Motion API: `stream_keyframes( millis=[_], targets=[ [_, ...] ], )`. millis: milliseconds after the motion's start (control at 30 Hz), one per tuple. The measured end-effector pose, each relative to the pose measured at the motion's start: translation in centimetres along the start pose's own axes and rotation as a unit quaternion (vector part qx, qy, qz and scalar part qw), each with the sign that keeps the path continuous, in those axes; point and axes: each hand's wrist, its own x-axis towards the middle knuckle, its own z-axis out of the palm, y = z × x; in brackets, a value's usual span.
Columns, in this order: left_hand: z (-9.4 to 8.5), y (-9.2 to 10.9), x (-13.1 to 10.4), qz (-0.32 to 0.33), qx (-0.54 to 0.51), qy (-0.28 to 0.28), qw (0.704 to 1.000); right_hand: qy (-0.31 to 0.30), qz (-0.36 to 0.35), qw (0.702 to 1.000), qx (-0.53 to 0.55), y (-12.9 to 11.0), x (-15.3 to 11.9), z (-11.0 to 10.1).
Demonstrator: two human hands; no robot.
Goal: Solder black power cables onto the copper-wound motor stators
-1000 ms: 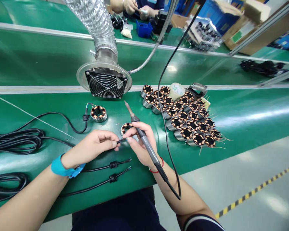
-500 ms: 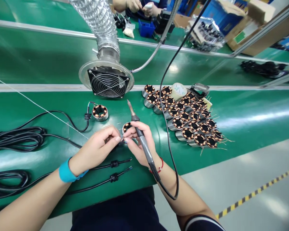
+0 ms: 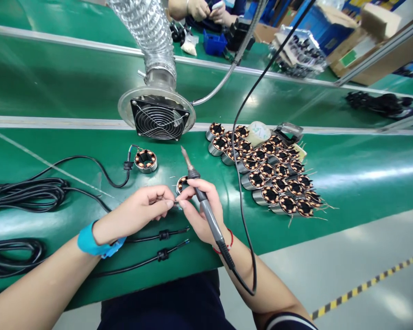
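Observation:
My right hand (image 3: 196,221) holds a soldering iron (image 3: 209,212), its tip pointing up and away to the left. The same hand's thumb and finger pinch thin wire ends close to my left fingertips. My left hand (image 3: 150,207) is closed in a pinch on the wires of a black cable (image 3: 92,196), which runs under that wrist. Just beyond the fingertips stands a copper-wound motor stator (image 3: 181,184), partly hidden by my right hand. Another stator (image 3: 146,161), with a cable joined to it, sits farther left. Which wires the fingers touch is partly hidden.
Several stators (image 3: 269,194) stand in rows on the right. A fume extractor fan (image 3: 160,120) hangs at the back. Two cable ends with grommets (image 3: 163,254) lie near the front edge; coiled cables (image 3: 24,195) lie left. Across the bench are a co-worker's hands (image 3: 199,10).
The view has shifted slightly. My left fingers have straightened a little at the wires, and the fingertips of both hands remain together. The iron stays in my right hand.

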Motion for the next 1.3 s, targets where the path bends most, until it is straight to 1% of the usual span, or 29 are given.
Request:
stream_keyframes(
  millis=[67,133,167,233,333,433,567,667,767,867,1000,1300],
  targets=[
    [-0.3,-0.3,0.3,0.007,0.050,0.061,0.997,0.001,0.016,0.998,-0.061,0.4,0.1,-0.4],
    [-0.6,-0.6,0.7,0.007,0.081,0.109,0.991,0.001,0.043,0.989,-0.141,1.0,0.2,-0.8],
    [-0.8,-0.7,0.8,0.003,0.086,0.123,0.989,-0.007,0.057,0.982,-0.178,1.2,0.3,-1.0],
    [-1.0,-0.9,1.0,-0.010,0.081,0.135,0.987,-0.036,0.072,0.971,-0.227,1.6,0.5,-1.3],
    [-1.2,-0.9,1.1,-0.027,0.062,0.133,0.989,-0.073,0.070,0.972,-0.210,1.8,0.6,-1.4],
    [-1.2,-0.8,1.0,-0.033,0.052,0.135,0.989,-0.068,0.055,0.985,-0.151,1.4,0.6,-1.5],
    [-1.3,-0.8,0.9,-0.038,0.042,0.144,0.988,-0.005,0.018,0.994,-0.109,0.6,0.4,-1.9],
    [-1.3,-0.9,0.8,-0.048,0.034,0.142,0.988,0.051,-0.010,0.992,-0.111,0.3,0.2,-2.3],
    [-1.3,-0.9,0.9,-0.057,0.026,0.144,0.988,0.084,-0.054,0.989,-0.113,0.4,-0.1,-2.5],
    [-1.3,-0.9,0.9,-0.064,0.025,0.146,0.987,0.083,-0.077,0.988,-0.106,0.5,-0.3,-2.5],
    [-1.3,-1.0,1.0,-0.063,0.031,0.146,0.987,0.074,-0.093,0.985,-0.123,0.3,-0.2,-2.3],
    [-1.3,-0.7,0.8,-0.076,0.024,0.147,0.986,0.044,-0.093,0.986,-0.128,-0.2,0.2,-2.1]
  ],
)
